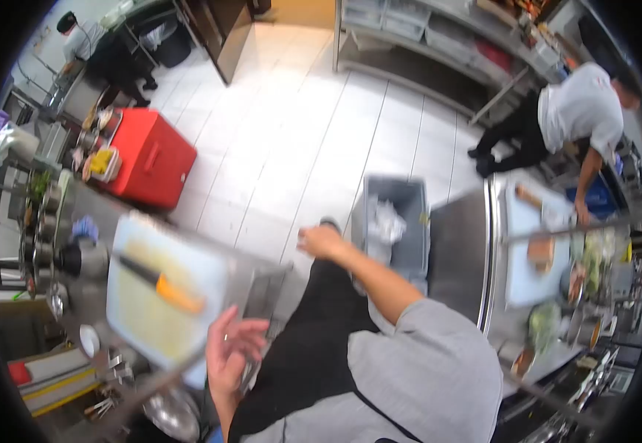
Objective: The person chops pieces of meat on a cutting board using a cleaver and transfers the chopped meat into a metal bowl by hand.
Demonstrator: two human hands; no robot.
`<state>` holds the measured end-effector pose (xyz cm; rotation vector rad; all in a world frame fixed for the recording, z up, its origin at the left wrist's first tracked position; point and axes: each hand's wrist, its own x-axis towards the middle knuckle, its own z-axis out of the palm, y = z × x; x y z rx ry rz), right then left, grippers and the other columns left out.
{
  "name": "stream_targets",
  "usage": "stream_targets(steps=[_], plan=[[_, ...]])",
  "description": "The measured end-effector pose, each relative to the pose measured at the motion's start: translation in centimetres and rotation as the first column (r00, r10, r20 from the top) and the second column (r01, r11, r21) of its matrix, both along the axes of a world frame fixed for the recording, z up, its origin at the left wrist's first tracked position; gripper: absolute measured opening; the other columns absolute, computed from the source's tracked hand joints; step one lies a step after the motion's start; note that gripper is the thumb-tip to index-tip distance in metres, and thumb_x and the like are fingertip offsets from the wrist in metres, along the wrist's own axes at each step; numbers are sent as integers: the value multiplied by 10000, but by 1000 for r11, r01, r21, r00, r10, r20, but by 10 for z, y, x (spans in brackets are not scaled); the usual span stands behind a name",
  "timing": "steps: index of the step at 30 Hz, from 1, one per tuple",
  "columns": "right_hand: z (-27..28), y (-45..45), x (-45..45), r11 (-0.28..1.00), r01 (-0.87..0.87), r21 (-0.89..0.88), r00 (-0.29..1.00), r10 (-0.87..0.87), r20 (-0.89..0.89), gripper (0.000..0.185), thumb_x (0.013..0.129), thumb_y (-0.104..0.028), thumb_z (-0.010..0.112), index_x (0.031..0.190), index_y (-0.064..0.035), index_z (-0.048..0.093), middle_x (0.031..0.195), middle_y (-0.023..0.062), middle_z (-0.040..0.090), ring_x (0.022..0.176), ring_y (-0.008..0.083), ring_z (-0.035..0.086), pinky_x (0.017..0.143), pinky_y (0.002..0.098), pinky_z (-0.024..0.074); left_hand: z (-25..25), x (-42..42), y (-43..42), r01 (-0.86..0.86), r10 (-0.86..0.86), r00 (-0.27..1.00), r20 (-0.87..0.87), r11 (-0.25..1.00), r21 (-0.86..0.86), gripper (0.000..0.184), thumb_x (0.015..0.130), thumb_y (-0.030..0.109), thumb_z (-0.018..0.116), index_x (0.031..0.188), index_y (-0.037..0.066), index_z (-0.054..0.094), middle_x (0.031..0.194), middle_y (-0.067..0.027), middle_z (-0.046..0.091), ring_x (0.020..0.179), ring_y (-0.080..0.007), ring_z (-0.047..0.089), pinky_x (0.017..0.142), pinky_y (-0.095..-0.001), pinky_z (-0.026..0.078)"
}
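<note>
A white cutting board [133, 317] with yellowish stains lies on the counter at the left. On it rests a knife [177, 293] with an orange-yellow handle and a dark blade, slightly blurred. My left hand [236, 345] hovers by the board's right edge, close to the knife handle, its fingers spread and nothing in them. Stretched out in front of my body, above the tiled floor and my dark trousers, is my right hand [321, 241]. Its fingers are loosely bent and apart, with no held object visible.
A grey bin [359, 221] with crumpled plastic inside stands right of my right hand. A red cooler box [160, 159] is at the upper left. One person [583, 107] leans over the right counter, with a cutting board [519, 280]; another person [96, 48] stands far left.
</note>
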<state>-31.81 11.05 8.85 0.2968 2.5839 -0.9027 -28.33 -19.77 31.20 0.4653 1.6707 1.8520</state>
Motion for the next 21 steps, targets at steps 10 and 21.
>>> stream_targets(steps=[10,21], plan=[[36,202,-136,962,-261,83,927,226,300,370,873,-336,667,1045,-16,740,1063,222,732,1029,392,695,872,505,566,26,-198,154,-322,323,946,38,914,248,855,1004,534,545,1590,31,179,1184,-274,632,851,-212,671,553,-267,556],[95,322,-265,987,-137,89,991,135,25,415,917,-419,610,1042,-38,714,1041,218,723,1001,407,689,855,516,547,39,-379,272,-316,334,942,-12,901,299,728,1046,490,467,1606,94,221,1131,-142,657,771,-121,618,512,-179,487]])
